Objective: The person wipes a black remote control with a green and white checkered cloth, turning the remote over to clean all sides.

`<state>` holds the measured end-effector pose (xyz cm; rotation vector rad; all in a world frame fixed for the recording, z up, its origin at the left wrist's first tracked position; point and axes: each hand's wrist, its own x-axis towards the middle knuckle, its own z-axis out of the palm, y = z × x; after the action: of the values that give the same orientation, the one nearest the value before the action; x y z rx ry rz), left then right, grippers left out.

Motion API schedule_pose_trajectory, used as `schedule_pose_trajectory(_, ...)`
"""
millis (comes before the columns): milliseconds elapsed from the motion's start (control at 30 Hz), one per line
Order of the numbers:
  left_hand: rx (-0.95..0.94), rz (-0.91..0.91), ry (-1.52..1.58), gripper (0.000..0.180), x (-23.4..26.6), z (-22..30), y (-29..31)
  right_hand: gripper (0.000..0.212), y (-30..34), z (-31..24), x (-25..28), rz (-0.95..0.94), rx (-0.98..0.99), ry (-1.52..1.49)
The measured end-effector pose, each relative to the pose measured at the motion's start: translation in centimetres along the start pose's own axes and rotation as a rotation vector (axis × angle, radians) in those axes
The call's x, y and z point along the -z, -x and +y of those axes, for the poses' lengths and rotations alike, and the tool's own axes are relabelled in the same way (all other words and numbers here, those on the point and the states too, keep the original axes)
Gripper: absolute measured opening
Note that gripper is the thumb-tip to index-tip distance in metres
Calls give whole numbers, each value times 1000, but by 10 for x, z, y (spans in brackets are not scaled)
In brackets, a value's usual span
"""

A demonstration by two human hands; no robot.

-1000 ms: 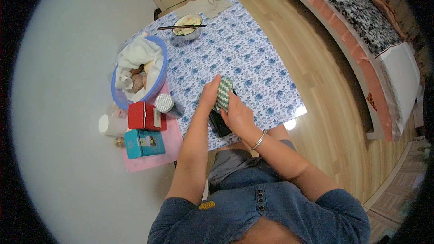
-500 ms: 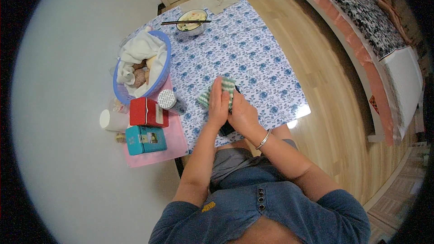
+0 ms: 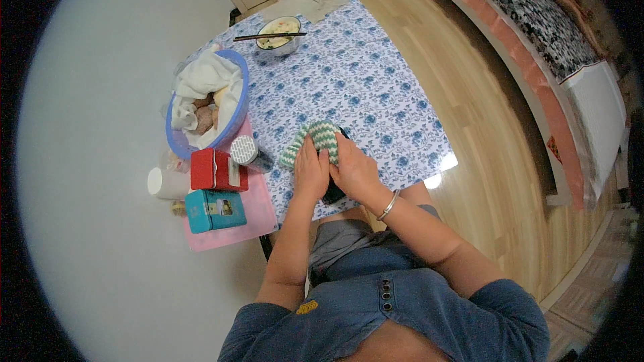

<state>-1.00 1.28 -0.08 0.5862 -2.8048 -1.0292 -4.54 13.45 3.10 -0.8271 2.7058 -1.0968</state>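
A green-and-white striped knitted piece (image 3: 320,133) is between my hands over the near part of the table. My left hand (image 3: 310,171) presses on its near side, fingers close together and pointing away from me, thumb beside the right hand. My right hand (image 3: 357,171) grips its right side, fingers bent round the edge. The two hands touch at the thumbs. A dark flat object (image 3: 333,194) lies beneath them, mostly hidden, so its kind is unclear. A silver bangle (image 3: 388,206) circles my right wrist.
Left on the table (image 3: 382,94) stand a blue basket (image 3: 243,87) with a white cloth, a lidded jar (image 3: 245,151), a red tin (image 3: 211,169), a teal tin (image 3: 209,212) and a white cup (image 3: 161,182). Farther back is a bowl (image 3: 280,45) with chopsticks across it. A bed (image 3: 537,33) stands right.
The knitted piece has spread out and shows more of its top. My left hand has turned from upright against it to lying on it, a little to the left.
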Motion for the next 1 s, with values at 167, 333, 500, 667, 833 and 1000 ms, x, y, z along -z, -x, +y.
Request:
schedule_pose_trajectory(167,-288,53,-202,38,8,-4,24,57,-1,8,-7,109,92,3)
schedule_pose_trajectory(333,-215,-29,-221,32,24,0,30,55,-3,9,-9,127,142,52)
schedule_pose_trajectory(500,-340,273,-75,36,0,-18,44,51,-1,9,-12,239,213,24)
schedule_pose_trajectory(667,-206,311,143,33,-11,-3,54,49,-6,17,-4,136,206,18)
schedule_pose_trajectory(833,-4,138,367,25,-14,20,51,39,-19,24,16,119,363,36)
schedule_pose_trajectory(1000,-299,138,245,27,-4,16,58,21,-7,13,36,338,549,120)
